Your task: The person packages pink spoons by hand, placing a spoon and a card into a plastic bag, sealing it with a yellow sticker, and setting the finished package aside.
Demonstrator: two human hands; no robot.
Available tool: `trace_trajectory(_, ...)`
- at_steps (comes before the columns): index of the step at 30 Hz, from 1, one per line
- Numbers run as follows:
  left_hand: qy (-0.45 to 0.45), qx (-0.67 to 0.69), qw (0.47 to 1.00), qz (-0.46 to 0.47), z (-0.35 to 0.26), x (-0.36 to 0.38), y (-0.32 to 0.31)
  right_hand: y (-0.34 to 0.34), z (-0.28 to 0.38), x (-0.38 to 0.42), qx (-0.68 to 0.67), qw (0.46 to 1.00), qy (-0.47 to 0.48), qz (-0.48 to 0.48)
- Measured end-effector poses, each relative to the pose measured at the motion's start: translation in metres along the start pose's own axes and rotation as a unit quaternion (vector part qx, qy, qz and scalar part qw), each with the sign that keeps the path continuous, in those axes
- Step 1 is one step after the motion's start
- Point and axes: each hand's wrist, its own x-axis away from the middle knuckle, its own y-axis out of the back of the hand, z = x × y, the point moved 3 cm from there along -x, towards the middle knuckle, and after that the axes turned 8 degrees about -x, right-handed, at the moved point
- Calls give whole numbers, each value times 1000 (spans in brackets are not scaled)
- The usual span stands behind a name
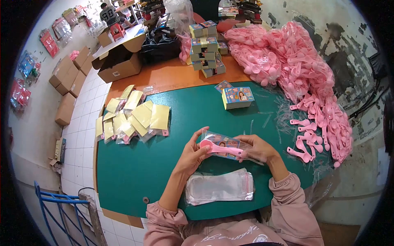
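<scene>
A: From the left, with the clear sleeve stack as our marker?

B: Yellow-backed packets first, heaped beyond it and to its left on the green tabletop!

A: The left hand?

B: Just beyond the stack's left end, thumb and fingers pinching a pink plastic spoon and printed card, with clear plastic about them, right above the stack's far edge.

A: Spoon fully inside?

B: Can't tell. Next, a card deck, well beyond the stack.

A: Right hand?

B: Beyond the stack's right end, fingers curled, gripping the plastic.

A: And finally?

B: Loose pink spoons, well right of the stack!
</scene>
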Motion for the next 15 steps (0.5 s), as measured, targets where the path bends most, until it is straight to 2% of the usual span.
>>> trace_trajectory(4, -41, -18, 999, -27, -1, 1, 1, 2, -4, -3, -2, 1000, 5, 27)
trace_trajectory(5, -142, -217, 953, -159, -4, 2, 8, 1, 3, -3, 38, 995, 87, -44)
trace_trajectory(6, -236, -400, 840, -279, -13, 5, 6, 1, 10, -1, 80, 976, 169, -115)
trace_trajectory(7, -213, -436, 817, -312, -18, 14, 3, 2, 11, 1, 163, 949, 231, -139)
trace_trajectory(8, -215, -437, 817, -310, -21, 17, 4, -2, 9, 1, 162, 948, 233, -140)
trace_trajectory(9, -124, -366, 900, -203, -17, 15, 5, -8, 11, 3, 284, 895, 291, -185)
trace_trajectory(10, -27, -284, 954, -90, -11, 15, 3, -15, 11, 5, 398, 821, 341, -227)
trace_trajectory(11, 43, -205, 978, 16, -1, 15, 1, -20, 7, 4, 396, 820, 344, -229)
trace_trajectory(12, 43, -207, 977, 17, 0, 15, -5, -27, 1, 1, 445, 799, 348, -208)
trace_trajectory(13, 109, -138, 984, 27, 6, 17, -16, -32, -3, -1, 492, 775, 351, -185)
trace_trajectory(14, 175, -65, 982, 35, 12, 19, -22, -35, -5, 0, 491, 777, 350, -182)
trace_trajectory(15, 180, -84, 980, 29, 15, 19, -20, -39, -7, 1, 521, 772, 334, -147)
